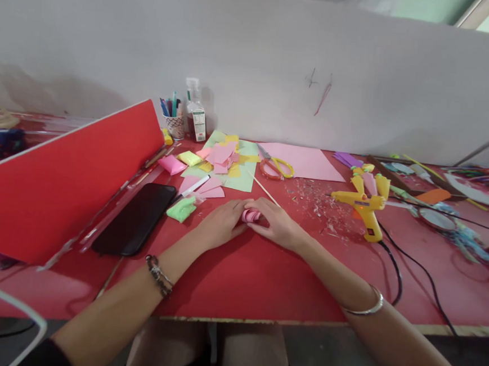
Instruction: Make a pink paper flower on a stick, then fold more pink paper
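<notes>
My left hand (220, 223) and my right hand (273, 222) meet at the middle of the red table (254, 279). Between their fingers sits a small rolled pink paper piece (251, 215), pinched from both sides. A thin wooden stick (263, 187) lies just beyond my right hand. Both forearms rest on the table, a bracelet on each wrist.
A black phone (136, 218) and a green paper scrap (182, 208) lie left of my hands. Pink, yellow and green paper pieces (223, 159), scissors (274, 165) and a pink sheet (303, 160) lie further back. A yellow glue gun (364, 206) with cable stands right. A red board (58, 182) leans at left.
</notes>
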### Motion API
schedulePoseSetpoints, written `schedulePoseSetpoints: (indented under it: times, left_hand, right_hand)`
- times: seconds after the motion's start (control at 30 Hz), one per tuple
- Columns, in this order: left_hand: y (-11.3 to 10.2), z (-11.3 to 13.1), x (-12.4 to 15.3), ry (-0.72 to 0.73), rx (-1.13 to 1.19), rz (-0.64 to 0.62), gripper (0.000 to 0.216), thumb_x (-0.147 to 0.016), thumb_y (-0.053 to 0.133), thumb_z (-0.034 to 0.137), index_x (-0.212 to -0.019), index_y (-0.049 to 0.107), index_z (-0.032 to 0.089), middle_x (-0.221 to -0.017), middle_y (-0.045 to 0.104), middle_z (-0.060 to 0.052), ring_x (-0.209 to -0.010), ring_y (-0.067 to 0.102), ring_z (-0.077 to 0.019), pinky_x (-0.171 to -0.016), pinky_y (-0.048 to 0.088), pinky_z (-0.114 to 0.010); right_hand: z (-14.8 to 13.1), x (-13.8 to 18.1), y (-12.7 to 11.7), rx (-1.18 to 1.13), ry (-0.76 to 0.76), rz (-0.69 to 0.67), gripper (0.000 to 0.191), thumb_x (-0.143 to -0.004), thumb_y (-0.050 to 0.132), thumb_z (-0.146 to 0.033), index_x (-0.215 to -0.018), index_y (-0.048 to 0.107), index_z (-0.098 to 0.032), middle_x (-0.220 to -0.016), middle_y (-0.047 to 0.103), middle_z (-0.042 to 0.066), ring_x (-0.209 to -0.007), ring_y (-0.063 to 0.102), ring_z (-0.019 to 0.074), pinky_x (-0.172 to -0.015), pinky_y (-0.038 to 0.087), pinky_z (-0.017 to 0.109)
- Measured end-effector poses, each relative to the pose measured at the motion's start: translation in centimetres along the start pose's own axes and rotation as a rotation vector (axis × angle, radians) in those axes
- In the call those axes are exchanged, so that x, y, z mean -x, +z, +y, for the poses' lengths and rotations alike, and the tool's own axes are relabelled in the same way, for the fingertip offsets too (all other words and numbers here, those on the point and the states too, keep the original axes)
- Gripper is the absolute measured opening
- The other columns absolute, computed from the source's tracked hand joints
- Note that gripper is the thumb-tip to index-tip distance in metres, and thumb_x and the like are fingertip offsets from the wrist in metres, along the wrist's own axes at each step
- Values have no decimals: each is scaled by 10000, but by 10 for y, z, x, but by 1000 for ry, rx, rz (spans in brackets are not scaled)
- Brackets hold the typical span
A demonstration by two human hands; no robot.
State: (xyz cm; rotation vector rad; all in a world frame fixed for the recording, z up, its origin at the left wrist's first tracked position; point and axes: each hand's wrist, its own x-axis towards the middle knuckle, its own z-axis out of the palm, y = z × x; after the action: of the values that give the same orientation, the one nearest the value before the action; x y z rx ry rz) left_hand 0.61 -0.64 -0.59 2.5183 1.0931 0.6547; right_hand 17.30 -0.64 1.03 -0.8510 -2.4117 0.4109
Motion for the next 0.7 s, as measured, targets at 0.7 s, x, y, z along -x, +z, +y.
schedulePoseSetpoints:
  times: [0.7]
  left_hand:
    - [-11, 4, 1, -84, 307, -104, 468, -660, 597, 327, -1079, 470, 161, -1037, 587, -64, -899, 560, -199, -765, 452, -317]
  right_hand:
    - [-5, 2, -2, 173, 110, -161, 376, -794, 457, -323, -1142, 408, -190, -1114, 548, 97, -896, 572, 195, -709, 470, 329]
